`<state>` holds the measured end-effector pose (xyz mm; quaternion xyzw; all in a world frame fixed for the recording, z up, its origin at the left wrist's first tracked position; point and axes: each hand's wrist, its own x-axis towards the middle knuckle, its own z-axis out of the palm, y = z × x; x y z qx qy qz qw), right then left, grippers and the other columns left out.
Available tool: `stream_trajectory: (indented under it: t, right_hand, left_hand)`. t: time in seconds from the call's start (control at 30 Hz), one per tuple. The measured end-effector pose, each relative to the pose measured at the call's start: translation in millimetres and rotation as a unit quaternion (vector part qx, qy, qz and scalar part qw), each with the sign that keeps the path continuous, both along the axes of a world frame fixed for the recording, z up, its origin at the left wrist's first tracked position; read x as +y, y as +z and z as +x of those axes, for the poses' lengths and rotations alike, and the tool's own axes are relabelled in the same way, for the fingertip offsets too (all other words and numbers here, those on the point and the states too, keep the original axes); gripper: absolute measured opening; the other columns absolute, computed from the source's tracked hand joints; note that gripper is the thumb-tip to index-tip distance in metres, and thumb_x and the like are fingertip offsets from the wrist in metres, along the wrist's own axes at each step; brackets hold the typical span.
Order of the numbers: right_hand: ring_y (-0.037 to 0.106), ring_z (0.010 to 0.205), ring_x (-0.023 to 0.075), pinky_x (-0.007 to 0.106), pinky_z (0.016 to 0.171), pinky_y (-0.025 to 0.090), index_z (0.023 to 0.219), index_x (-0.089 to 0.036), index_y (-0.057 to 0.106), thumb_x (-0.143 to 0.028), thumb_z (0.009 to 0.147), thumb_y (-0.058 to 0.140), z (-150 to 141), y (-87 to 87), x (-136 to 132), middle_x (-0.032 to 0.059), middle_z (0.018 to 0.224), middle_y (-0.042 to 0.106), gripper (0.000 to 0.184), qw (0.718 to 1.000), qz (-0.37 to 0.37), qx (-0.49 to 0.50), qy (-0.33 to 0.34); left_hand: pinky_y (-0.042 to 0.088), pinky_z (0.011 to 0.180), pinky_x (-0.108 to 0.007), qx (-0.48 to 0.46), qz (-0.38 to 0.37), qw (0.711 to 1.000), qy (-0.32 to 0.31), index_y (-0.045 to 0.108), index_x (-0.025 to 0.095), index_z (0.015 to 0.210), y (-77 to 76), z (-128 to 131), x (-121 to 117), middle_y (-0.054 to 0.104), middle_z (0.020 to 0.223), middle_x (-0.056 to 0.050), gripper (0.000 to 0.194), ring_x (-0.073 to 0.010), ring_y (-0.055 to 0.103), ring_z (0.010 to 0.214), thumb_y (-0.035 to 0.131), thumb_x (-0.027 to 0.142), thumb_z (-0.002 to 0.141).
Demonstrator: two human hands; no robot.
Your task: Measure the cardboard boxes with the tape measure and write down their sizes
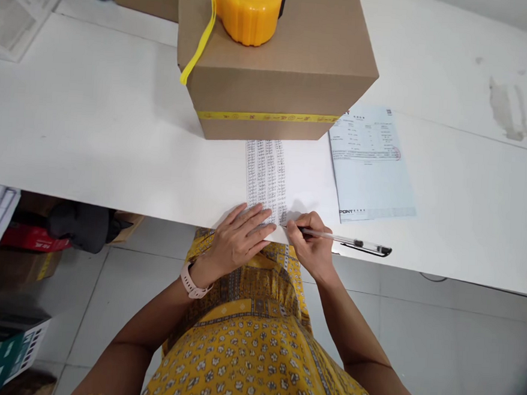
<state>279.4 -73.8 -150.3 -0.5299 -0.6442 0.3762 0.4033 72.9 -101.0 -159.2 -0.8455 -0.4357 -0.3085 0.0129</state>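
My left hand (238,238) lies flat with fingers stretched out on the near end of a white sheet printed with columns of small text (267,177), at the table's front edge. My right hand (309,240) is closed round a clear pen (346,242), whose tip touches the sheet's lower right corner. The far end of the sheet runs under a brown cardboard box (295,55) banded with yellow tape. A yellow tape measure (247,10) sits on top of the box, its strap hanging over the edge.
A pale blue printed form (369,163) lies right of the sheet on the white table (92,125). Papers (13,5) lie at the far left. Boxes and a dark bag (81,224) sit on the floor under the table's left side.
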Motion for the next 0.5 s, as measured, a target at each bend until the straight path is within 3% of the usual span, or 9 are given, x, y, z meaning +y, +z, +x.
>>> stream_trajectory:
  t: [0.5]
  right_hand:
    - [0.041,0.055,0.0106,0.028,0.053,0.033,0.072,-0.023,0.049,-0.03,0.094,0.064,-1.5,4.1,0.4,-0.0047,0.063,0.047,0.028,1.0,0.002,-0.004,-0.005]
  left_hand:
    - [0.047,0.115,-0.047,0.002,0.001,1.0,0.002,0.069,0.019,0.123,0.1,0.1,-0.4,0.069,0.137,-0.009,0.026,-0.0267,0.062,0.133,0.062,0.028,0.1]
